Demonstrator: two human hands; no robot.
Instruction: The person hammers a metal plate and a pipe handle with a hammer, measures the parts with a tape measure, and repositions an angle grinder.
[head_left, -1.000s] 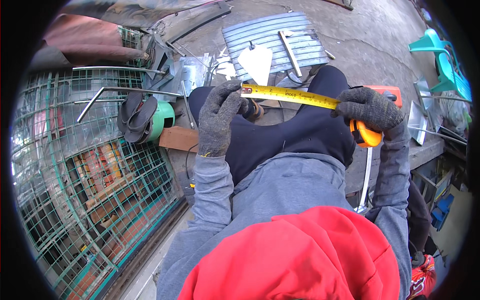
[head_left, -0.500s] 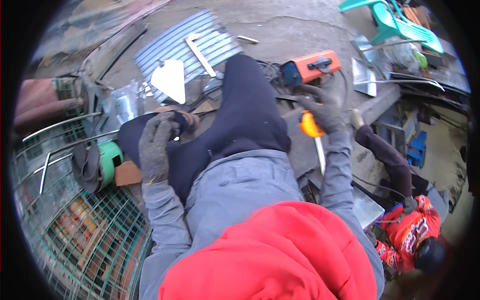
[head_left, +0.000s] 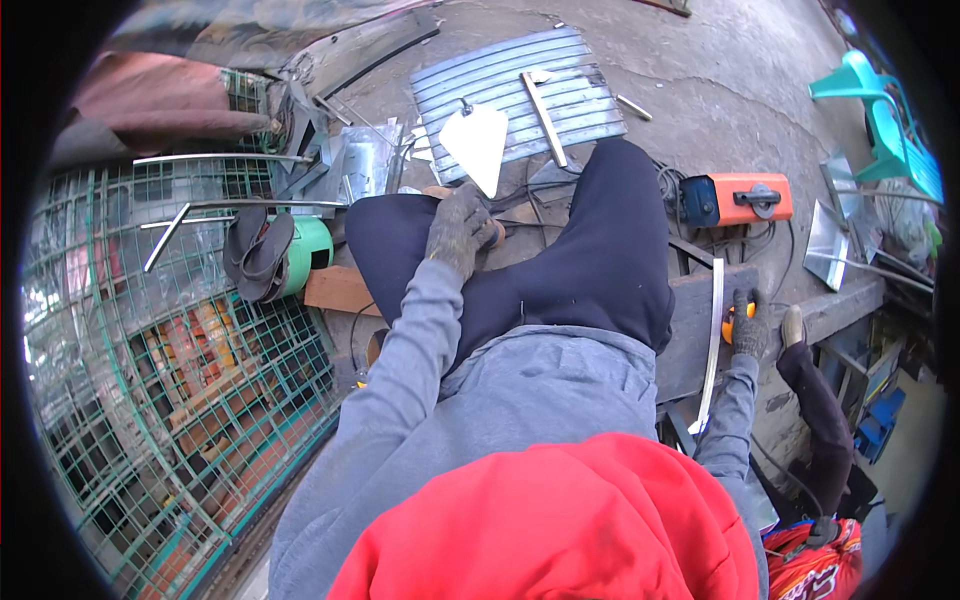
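My left hand (head_left: 460,232), in a dark grey work glove, rests palm down on my bent left leg, fingers stretched out and holding nothing. My gloved right hand (head_left: 750,328) is low over the dark wooden plank (head_left: 690,345) at my right. Its fingers close around a small rounded yellow-orange tape measure (head_left: 728,322), mostly hidden by the glove. Just left of that hand, a pale narrow metal bar (head_left: 713,335) lies across the plank. Beyond my right knee stands an orange and blue welding machine (head_left: 735,200) with a black handle.
A corrugated metal sheet (head_left: 470,85) lies ahead, with a white pointed plate (head_left: 475,142) and a metal square (head_left: 543,118) on it. Left are a green welding mask (head_left: 310,252) and wire mesh panels (head_left: 180,400). A co-worker in red (head_left: 820,565) sits at lower right, leg outstretched.
My right hand, with the yellow-orange tool, has moved away from the welding machine and down to the plank. My left hand stays on my leg. The whole view has shifted.
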